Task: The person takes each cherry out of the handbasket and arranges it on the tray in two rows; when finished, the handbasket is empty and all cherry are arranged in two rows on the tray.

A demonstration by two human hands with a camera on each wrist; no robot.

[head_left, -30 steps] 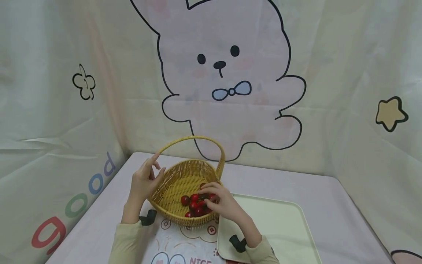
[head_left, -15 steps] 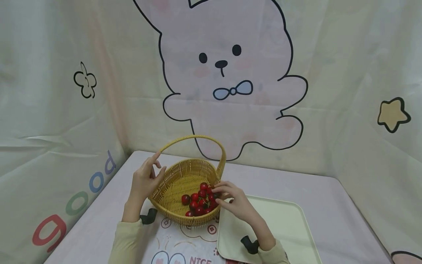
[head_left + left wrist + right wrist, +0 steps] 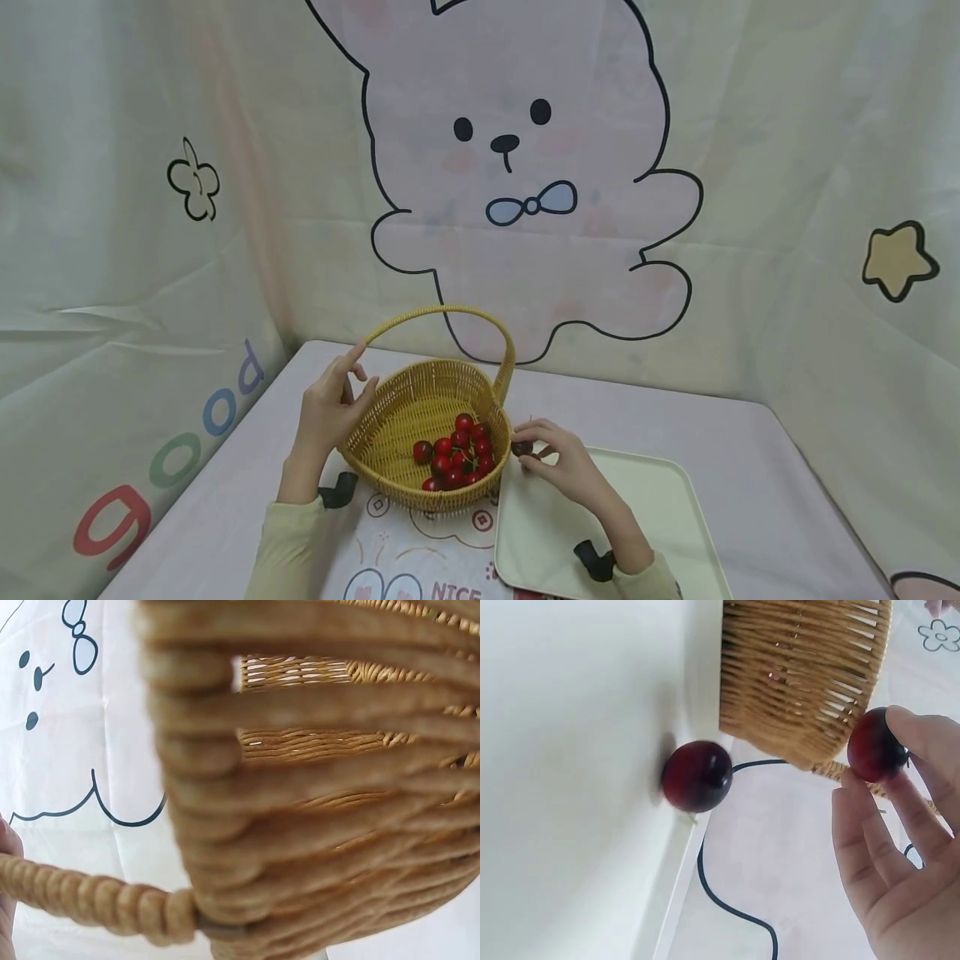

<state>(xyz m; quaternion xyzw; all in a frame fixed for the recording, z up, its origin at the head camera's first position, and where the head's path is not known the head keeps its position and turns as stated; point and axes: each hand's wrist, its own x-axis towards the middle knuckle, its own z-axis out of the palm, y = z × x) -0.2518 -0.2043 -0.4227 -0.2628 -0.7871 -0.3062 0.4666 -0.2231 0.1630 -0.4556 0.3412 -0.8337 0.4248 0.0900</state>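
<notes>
A yellow wicker basket with a tall arched handle stands on the table. Red cherries, several of them, lie in its right part. My left hand holds the handle near its left base; in the left wrist view the handle runs past fingers at the left edge. My right hand pinches a dark red cherry between thumb and fingertips, just outside the basket's right rim. Another dark cherry rests on the cream tray; in the head view the right hand largely covers that spot.
The cream tray lies right of the basket, close to its side. A printed sheet with drawings lies in front of the basket on the white tablecloth. Cartoon-printed curtains stand around the back and sides.
My right hand has moved out of the basket to the right, over its rim, carrying a cherry to the tray's side. My left hand stays on the handle.
</notes>
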